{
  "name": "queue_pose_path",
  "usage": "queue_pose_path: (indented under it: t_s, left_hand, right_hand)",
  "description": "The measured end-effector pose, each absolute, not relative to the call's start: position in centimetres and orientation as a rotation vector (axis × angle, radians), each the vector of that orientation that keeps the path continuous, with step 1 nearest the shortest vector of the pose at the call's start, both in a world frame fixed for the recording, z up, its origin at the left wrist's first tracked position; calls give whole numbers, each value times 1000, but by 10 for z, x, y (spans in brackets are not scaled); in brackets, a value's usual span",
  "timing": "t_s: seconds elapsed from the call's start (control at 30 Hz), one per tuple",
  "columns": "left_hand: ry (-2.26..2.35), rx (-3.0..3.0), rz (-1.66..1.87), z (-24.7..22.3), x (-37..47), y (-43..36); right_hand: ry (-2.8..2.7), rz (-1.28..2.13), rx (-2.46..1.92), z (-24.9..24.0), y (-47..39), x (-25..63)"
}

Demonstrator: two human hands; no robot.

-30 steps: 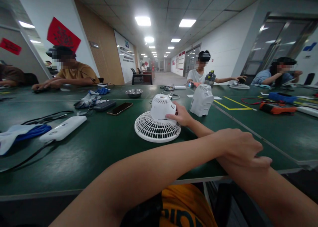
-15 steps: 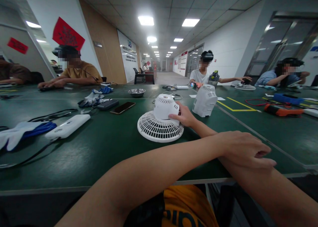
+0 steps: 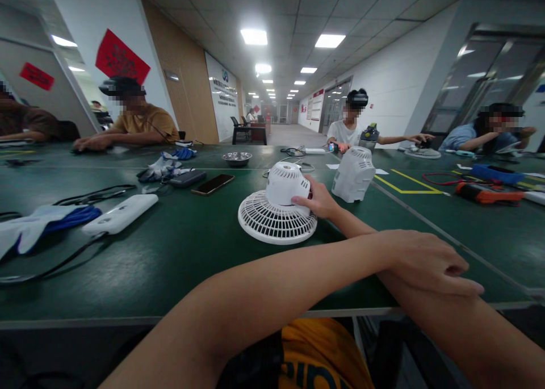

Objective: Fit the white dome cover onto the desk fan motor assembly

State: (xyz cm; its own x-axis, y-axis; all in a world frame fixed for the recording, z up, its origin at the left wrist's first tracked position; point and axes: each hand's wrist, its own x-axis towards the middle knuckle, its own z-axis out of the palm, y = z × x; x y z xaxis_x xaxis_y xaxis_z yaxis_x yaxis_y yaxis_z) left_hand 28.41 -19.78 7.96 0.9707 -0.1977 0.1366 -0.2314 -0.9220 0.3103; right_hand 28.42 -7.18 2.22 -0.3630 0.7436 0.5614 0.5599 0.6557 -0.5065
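Observation:
A white fan [image 3: 277, 216] lies on the green table, its round grille flat on the tabletop and its motor housing upward. My right hand [image 3: 318, 198] is closed around the right side of that housing, thumb in front. My left arm crosses over my right forearm. My left hand [image 3: 430, 264] rests on that forearm, its fingers loosely curled with nothing visible in them. Behind my right hand stands a white plastic fan base [image 3: 353, 176], upright and apart from the fan.
On the left lie a white power bank [image 3: 120, 214] with a cable, gloves [image 3: 36, 227] and a phone [image 3: 213, 184]. A metal bowl [image 3: 237, 159] sits farther back. To the right are an orange multimeter [image 3: 489, 192] and a blue tray [image 3: 496, 173]. Several people sit around the table.
The view has shifted slightly, so everything appears a little farther right. My right hand keeps its hold on the fan; my left hand still rests on the forearm.

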Motion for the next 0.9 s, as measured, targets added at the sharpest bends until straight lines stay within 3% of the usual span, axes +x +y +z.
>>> queue_pose_path:
  t_s: [0.9]
  left_hand:
    - [-431, 2920, 27, 83, 291, -216]
  right_hand:
    - [-1845, 413, -980, 21, -75, 274]
